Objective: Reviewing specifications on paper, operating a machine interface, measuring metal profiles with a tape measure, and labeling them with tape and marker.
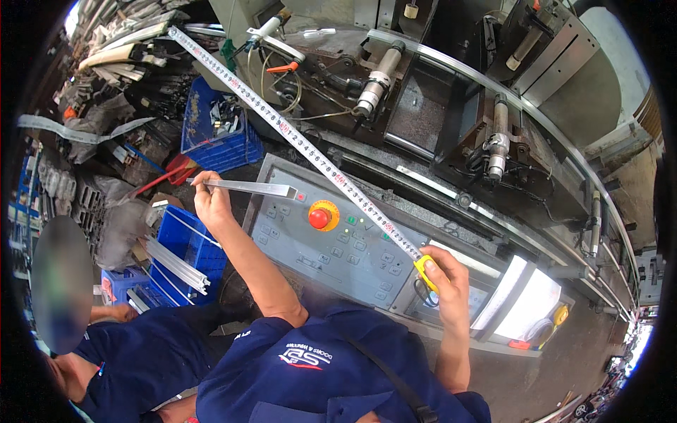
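My right hand [449,285] is closed around a yellow tape measure [427,272] over the right part of a grey control panel. Its long white blade [310,149] is drawn out and runs diagonally up to the far left, above the panel and past the machine. In my raised left hand [211,204], the fingers pinch one end of a short silver metal profile [257,188]. The profile's other end points right, close to the red emergency stop button [319,218] on the control panel [303,243]. A thin cord loop hangs from the tape measure by my right hand.
Beyond the panel stands a machine with metal cylinders [381,79] and a long rail. Blue crates [222,137] with metal offcuts and profiles [176,264] are at left, near a red-handled tool [169,175]. A co-worker in navy [141,359] is close at my left. White papers [522,299] lie right.
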Demonstrator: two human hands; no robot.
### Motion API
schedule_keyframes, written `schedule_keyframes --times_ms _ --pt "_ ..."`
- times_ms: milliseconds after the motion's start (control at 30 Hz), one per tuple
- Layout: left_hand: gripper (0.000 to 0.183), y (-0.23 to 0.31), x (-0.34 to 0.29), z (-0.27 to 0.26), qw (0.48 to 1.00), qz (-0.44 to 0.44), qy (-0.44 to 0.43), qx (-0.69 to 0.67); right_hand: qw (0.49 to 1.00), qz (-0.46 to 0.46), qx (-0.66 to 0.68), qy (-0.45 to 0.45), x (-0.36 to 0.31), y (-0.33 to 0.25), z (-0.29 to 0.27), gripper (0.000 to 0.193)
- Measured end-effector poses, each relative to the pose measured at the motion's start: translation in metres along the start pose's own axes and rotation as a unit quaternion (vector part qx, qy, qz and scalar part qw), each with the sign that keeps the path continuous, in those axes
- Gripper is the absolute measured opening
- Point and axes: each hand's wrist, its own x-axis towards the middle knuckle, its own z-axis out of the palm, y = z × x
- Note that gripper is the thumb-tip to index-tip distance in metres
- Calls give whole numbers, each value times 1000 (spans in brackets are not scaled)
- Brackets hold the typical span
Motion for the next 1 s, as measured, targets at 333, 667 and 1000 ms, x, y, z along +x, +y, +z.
schedule_keyframes --times_ms 333,667,1000 --pt "14 13 1 -2 997 48 -9 54 1000 -3 -27 -4 6 12 -3 34" --pt "18 0 10 -19 967 133 -110 187 995 -8 23 96 4 20 -26 33" --pt "19 -16 -16 1 945 137 -209 211 992 -6 41 117 13 22 -33 32"
